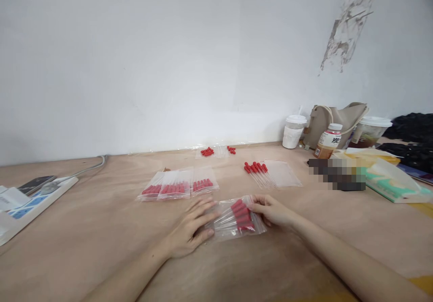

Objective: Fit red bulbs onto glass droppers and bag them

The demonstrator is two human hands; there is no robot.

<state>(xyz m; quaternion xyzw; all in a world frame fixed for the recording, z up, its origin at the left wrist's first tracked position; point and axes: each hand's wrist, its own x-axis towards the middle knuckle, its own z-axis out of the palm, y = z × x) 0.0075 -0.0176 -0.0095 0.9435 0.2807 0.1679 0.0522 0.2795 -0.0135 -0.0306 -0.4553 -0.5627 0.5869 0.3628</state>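
A clear zip bag [225, 234] lies on the table in front of me, holding several glass droppers with red rubber bulbs [242, 215]. My right hand [270, 210] pinches the bag's zip end, close to the bulbs. Over the opposite end rests my left hand [192, 227], its fingers spread and touching the plastic. Beyond it, filled bags of droppers [174, 189] overlap in a row, bulbs toward me. To the right, loose droppers [259, 173] lie fanned on a flat zip bag [287, 174].
Near the wall are loose red bulbs [207, 151] on clear plastic. A power strip [37, 207] and a phone [35, 184] sit at the left. At the right stand a white cup [293, 132], a drink bottle [329, 141], a beige bag [316, 123] and a tissue pack [395, 182].
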